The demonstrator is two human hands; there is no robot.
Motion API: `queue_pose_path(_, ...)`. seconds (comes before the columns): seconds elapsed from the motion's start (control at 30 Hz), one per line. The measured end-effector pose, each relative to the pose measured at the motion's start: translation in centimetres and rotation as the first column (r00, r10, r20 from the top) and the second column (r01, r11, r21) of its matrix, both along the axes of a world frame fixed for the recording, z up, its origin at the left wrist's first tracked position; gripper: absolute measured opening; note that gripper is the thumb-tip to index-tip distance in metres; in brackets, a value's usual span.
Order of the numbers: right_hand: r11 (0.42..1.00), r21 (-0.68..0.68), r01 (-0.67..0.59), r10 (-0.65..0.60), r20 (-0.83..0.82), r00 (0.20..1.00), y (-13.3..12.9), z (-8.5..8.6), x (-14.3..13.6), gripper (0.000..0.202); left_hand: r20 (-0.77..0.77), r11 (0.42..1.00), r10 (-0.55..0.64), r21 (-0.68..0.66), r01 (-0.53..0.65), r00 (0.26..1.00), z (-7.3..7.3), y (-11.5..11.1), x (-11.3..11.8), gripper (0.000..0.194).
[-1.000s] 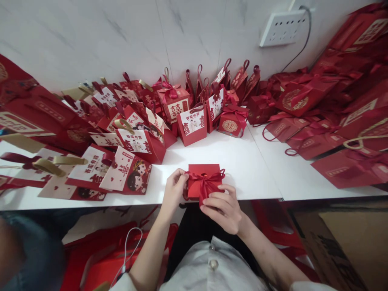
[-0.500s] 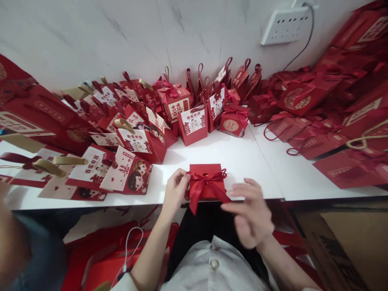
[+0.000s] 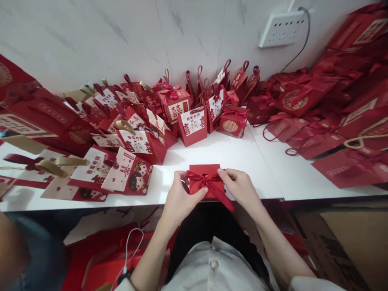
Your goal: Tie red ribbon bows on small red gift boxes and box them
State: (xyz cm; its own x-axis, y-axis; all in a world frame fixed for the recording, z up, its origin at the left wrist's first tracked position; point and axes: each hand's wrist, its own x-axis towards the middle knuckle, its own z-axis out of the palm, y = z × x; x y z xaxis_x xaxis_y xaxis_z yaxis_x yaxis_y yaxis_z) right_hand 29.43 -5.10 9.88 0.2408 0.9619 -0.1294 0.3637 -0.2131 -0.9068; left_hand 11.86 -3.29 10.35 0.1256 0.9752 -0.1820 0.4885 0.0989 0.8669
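Observation:
A small red gift box [image 3: 205,168] sits at the table's front edge, tied with a shiny red ribbon [image 3: 197,180] in a bow. My left hand [image 3: 181,198] is closed at the box's left side, its thumb pressed on the bow near the knot and its other fingers curled by the left loop. Between thumb and forefinger, my right hand [image 3: 241,188] pinches the bow's right loop at the box's upper right. One ribbon tail hangs over the box's front towards my lap. The curled fingertips of both hands are partly hidden.
Red and white gift boxes [image 3: 138,142] with ribbon handles crowd the white table [image 3: 218,150] at left and back. Red gift bags [image 3: 306,97] pile up at right. A power strip [image 3: 281,30] is on the wall. Another person's arm [image 3: 12,242] shows at lower left.
My right hand has come in from the right of the box and taken the bow's right loop. My left thumb has moved across onto the bow, and the ribbon tail has shifted rightward.

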Motion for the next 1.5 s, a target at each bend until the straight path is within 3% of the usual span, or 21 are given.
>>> queue_pose_path(0.13,1.0,0.009,-0.03,0.031,-0.236,0.971,0.1,-0.4,0.2,0.036,0.023,0.998,-0.034,-0.049,0.035,0.999,-0.2,-0.1,-0.6,0.057)
queue_pose_path(0.27,0.997,0.018,-0.079,0.078,-0.469,0.88,0.1,-0.6,0.5,0.029,0.18,0.994,-0.055,-0.086,0.072,0.982,-0.3,1.0,-1.3,0.039)
queue_pose_path(0.4,0.998,0.017,-0.068,0.065,-0.599,0.798,0.0,-0.5,0.7,0.029,0.215,0.98,-0.025,-0.186,0.066,0.976,0.0,2.4,-1.1,0.046)
queue_pose_path(0.6,0.999,-0.043,-0.019,-0.02,-0.748,0.664,-0.1,-0.7,0.7,0.031,0.139,0.996,0.011,0.092,-0.024,0.99,-0.4,1.3,-0.2,0.035)
queue_pose_path(0.73,0.995,-0.093,0.049,-0.103,-0.803,0.586,-0.1,-1.2,0.5,0.033,0.097,0.978,0.076,0.186,-0.093,0.992,-1.0,0.1,0.1,0.034)
queue_pose_path(0.93,0.992,-0.09,0.087,-0.124,-0.822,0.556,-0.2,-1.5,0.6,0.032,0.045,0.968,0.058,0.241,-0.067,0.997,-1.0,-0.3,-0.2,0.03)
queue_pose_path(1.1,0.995,-0.063,0.078,-0.096,-0.81,0.578,-0.1,-1.9,0.6,0.032,0.01,0.968,0.088,0.234,-0.088,0.996,-1.3,-0.2,-0.2,0.027)
queue_pose_path(1.2,0.999,-0.029,0.046,-0.052,-0.76,0.648,0.0,-2.2,1.0,0.033,0.045,0.975,0.094,0.199,-0.101,0.995,-1.4,-0.1,-0.2,0.027)
queue_pose_path(1.27,0.998,0.045,0.034,0.002,-0.633,0.774,0.0,-2.0,1.6,0.031,0.085,0.981,0.101,0.158,-0.114,0.991,-1.2,0.0,-0.2,0.027)
queue_pose_path(1.33,0.983,0.181,0.043,0.035,-0.407,0.913,-0.1,-1.2,2.0,0.028,0.119,0.989,0.099,0.096,-0.111,0.988,-0.9,0.3,-0.3,0.027)
queue_pose_path(1.4,0.937,0.349,0.009,0.041,-0.135,0.99,-0.2,0.1,1.9,0.026,0.146,0.993,0.094,0.051,-0.103,0.985,-0.6,0.8,-0.5,0.025)
queue_pose_path(1.5,0.847,0.485,-0.215,0.109,0.238,0.965,-0.3,1.9,0.6,0.026,0.153,0.993,0.081,0.072,-0.093,0.985,-0.1,1.4,-0.5,0.023)
